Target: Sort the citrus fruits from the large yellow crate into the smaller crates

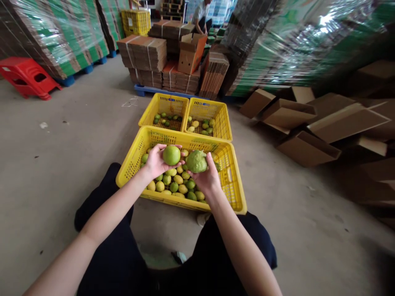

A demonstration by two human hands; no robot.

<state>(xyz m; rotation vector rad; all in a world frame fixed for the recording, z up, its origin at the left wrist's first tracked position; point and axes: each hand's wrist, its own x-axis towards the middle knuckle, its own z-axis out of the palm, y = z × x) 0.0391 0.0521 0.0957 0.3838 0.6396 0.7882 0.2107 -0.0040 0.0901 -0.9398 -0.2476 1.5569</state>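
Note:
My left hand is closed around a smooth round green lime. In my right hand I hold a green citrus fruit with bumpy skin, larger than the lime. Both hands are over a big yellow plastic crate, close together but apart. Inside it lie many yellow and green lemons, partly hidden by my hands and wrists. Touching its far side are two smaller yellow crates: the left one holds green fruits, the right one yellow and green ones.
Beyond the crates, bundled flat cardboard and an open orange box rest on a blue pallet. Empty cartons lie heaped at right. A red stool stands left. Film-wrapped stacks line the sides. A person bends at the back.

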